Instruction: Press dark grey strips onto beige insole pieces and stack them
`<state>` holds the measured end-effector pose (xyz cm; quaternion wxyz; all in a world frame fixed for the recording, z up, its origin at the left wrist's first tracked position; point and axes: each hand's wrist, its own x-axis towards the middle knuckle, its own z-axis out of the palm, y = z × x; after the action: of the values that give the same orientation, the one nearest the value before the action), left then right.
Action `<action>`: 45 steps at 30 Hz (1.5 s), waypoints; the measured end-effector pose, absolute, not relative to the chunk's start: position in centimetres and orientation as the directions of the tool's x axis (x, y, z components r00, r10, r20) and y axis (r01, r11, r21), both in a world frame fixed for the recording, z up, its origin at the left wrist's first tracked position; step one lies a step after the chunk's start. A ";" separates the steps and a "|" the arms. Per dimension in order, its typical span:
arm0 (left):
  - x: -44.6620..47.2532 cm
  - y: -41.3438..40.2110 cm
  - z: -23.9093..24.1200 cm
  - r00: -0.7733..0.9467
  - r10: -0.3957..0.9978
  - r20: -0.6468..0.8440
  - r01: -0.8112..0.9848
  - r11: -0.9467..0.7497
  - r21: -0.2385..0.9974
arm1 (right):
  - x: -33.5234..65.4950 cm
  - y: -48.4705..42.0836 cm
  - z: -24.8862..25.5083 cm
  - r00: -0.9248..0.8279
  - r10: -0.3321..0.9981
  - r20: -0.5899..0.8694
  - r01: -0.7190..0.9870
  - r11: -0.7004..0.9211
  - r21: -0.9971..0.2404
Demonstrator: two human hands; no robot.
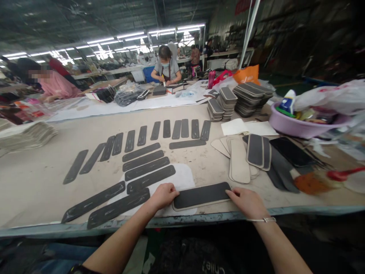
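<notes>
A long pad [202,195], black on top with a beige rim, lies flat near the table's front edge. My left hand [163,195] rests curled on its left end and my right hand [247,201] presses its right end, fingers bent. Under the pad's left part lies a white sheet [182,176]. Several black strips [148,172] lie fanned out to the left of my hands.
A loose pile of beige and black pads [246,156] lies right of centre. Stacked finished pads [228,99] stand at the back right, next to a purple basin [293,125]. A red-handled brush [322,180] lies at right. Other people work at far tables.
</notes>
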<state>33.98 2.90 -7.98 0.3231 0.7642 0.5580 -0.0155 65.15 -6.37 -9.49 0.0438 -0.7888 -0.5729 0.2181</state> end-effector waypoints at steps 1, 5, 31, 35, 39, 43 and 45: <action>34.0 2.9 -8.1 0.376 0.847 -0.377 0.866 -0.176 0.468 | 65.0 -6.3 -9.5 0.260 0.921 -0.291 0.883 -0.348 -0.314; 33.9 2.9 -8.6 0.370 0.853 -0.369 0.872 -0.183 0.453 | 64.8 -6.2 -9.4 0.291 0.911 -0.292 0.880 -0.375 -0.292; 29.6 -2.9 -11.0 0.677 0.695 0.245 0.498 -0.676 0.543 | 65.9 -6.2 -11.2 0.225 0.893 -0.390 0.908 -0.337 -0.248; 29.5 -3.2 -11.2 0.718 0.641 0.271 0.483 -0.739 0.469 | 65.9 -6.3 -11.2 0.228 0.901 -0.369 0.905 -0.336 -0.260; 29.6 -3.2 -11.3 0.696 0.651 0.303 0.491 -0.740 0.460 | 66.0 -6.3 -11.4 0.229 0.896 -0.380 0.902 -0.342 -0.264; 29.6 -3.3 -11.4 0.692 0.647 0.320 0.490 -0.746 0.451 | 65.9 -6.2 -11.1 0.240 0.892 -0.382 0.896 -0.355 -0.267; 29.6 -3.3 -11.3 0.696 0.643 0.320 0.492 -0.751 0.440 | 65.8 -6.2 -10.8 0.240 0.899 -0.367 0.893 -0.353 -0.279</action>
<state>29.62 -3.35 -11.29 0.1621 0.9064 0.3130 0.2328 65.76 -6.17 -10.75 0.0057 -0.7875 -0.5689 0.2372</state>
